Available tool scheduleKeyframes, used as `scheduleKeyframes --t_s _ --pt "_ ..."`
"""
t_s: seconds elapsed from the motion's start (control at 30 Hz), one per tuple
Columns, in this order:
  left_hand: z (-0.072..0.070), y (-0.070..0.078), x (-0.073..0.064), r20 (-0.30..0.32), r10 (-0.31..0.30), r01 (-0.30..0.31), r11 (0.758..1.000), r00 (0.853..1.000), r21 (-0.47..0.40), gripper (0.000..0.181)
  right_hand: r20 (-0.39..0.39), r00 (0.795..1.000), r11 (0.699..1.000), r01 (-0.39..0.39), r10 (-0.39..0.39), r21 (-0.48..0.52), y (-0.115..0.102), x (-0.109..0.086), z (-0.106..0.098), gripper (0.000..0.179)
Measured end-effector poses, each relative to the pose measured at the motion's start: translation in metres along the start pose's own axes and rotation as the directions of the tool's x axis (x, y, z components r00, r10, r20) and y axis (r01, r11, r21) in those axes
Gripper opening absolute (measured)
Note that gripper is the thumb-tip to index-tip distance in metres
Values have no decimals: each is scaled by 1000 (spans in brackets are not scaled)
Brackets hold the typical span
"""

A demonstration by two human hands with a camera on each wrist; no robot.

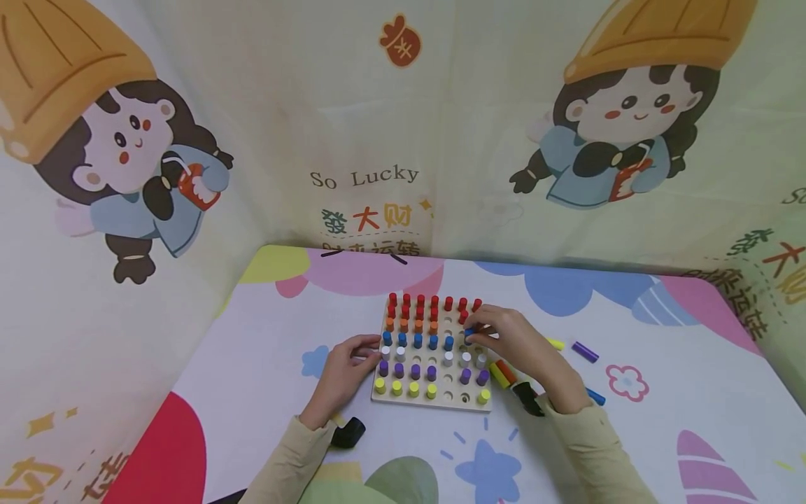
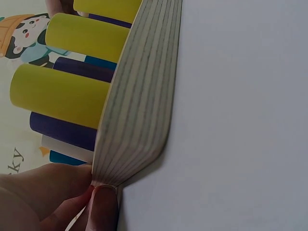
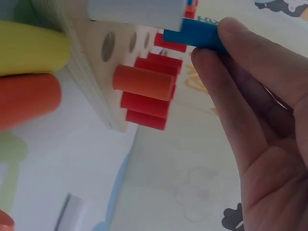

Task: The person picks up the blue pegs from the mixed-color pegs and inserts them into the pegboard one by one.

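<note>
"So Lucky" backdrop (image 1: 364, 177), fingers (image 3: 231, 36) pinching blue peg (image 3: 195, 37)

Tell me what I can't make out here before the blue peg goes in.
- Target hole: head view, the right hand covers the board beneath the blue peg; right wrist view shows no hole under it.
- Left hand grip: left wrist view cuts it off at the frame's bottom edge.
- Loose pegs: partly hidden behind the right forearm, head view.

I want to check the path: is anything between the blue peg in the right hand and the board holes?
Nothing visible. The right hand pinches the blue peg just over the wooden board; neighbouring pegs stand beside it, not under it.
</note>
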State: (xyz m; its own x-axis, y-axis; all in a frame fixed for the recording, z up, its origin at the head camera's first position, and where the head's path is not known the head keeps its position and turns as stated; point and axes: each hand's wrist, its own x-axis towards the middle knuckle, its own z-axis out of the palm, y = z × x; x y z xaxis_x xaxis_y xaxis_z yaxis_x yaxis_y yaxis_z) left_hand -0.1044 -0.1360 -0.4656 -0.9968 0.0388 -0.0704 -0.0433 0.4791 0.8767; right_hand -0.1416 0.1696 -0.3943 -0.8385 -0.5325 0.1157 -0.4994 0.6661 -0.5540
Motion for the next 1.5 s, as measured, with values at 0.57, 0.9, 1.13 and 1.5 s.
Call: scheduleKeyframes --t_s 0.57,0.9,1.13,1.5 --pt "0 0 0 -6 6 -5 1000 1000 11 31 65 998 999 -28 27 19 5 7 10 21" --pt "1 0 0 -8 10 -10 1000 1000 17 31 103 994 999 -45 43 20 6 8 11 19" --pt "0 0 0 -7 4 -4 1000 1000 11 32 106 992 998 -63 61 24 5 7 10 19" --pt "1 -1 1 -5 3 -3 1000 1000 19 33 105 993 998 -58 57 13 5 6 9 18"
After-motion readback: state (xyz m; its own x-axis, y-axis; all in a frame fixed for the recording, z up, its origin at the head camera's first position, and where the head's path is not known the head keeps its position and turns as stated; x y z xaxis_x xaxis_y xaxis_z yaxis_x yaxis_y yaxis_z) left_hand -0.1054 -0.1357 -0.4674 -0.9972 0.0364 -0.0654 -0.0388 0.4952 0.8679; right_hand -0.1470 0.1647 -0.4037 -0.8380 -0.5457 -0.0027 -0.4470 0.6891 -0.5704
